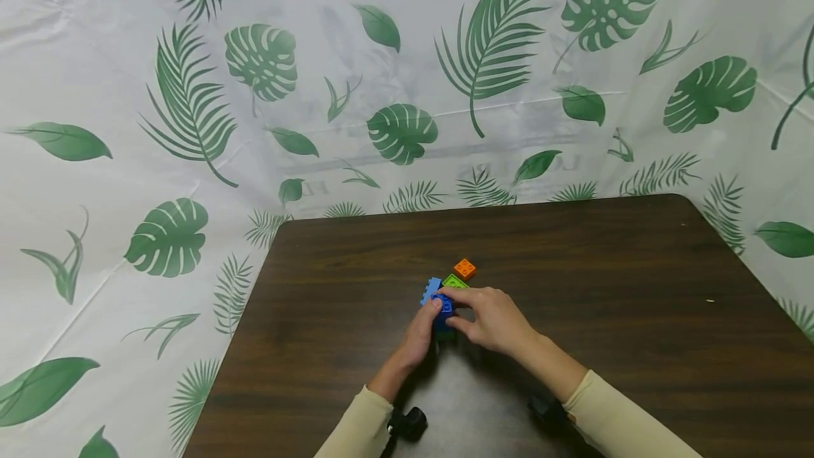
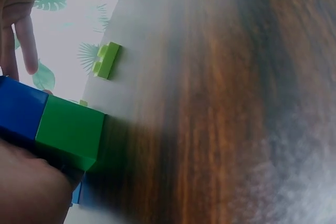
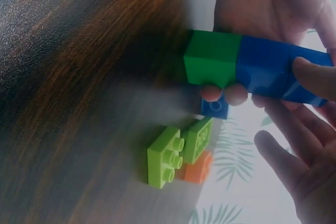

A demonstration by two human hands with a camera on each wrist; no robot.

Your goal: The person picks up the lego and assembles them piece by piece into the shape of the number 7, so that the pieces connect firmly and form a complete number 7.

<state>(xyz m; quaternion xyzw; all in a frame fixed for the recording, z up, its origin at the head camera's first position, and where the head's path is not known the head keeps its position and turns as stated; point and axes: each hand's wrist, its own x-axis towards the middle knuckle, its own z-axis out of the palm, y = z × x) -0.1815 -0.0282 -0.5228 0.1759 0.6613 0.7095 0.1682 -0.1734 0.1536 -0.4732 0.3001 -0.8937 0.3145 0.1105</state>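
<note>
Left hand [image 1: 416, 336] was clamped on the stack [image 1: 443, 321], your fingertips curled round its far side, thumb up at the top edge. Order from the bottom: green brick [image 3: 215, 56], lower blue brick [image 3: 262, 66], upper blue brick [image 1: 447, 307]. Right hand [image 1: 499, 320] pinched the upper blue brick between thumb and forefinger. So the stack stood between your two hands, looked close to upright; couldn't tell whether its base touched the surface [image 1: 318, 373].

Step in hand looked like seating the upper blue brick. Doing it well called for your left hand bracing low, around the lower joint, while your right hand squared the sides and pressed straight down, no twist. Seam looked thin, full seating not confirmable; an even push over the studs would have been a safe check. Likely risk: a sideways shove from your right hand prying the lower joint open.

Loose pieces lay just beyond your hands: light-blue brick [image 1: 431, 290] ahead of the left, two lime bricks [image 3: 165, 156] and an orange brick [image 1: 465, 269] past the right fingertips. Tight there, so spare fingers were best tucked in.
</note>
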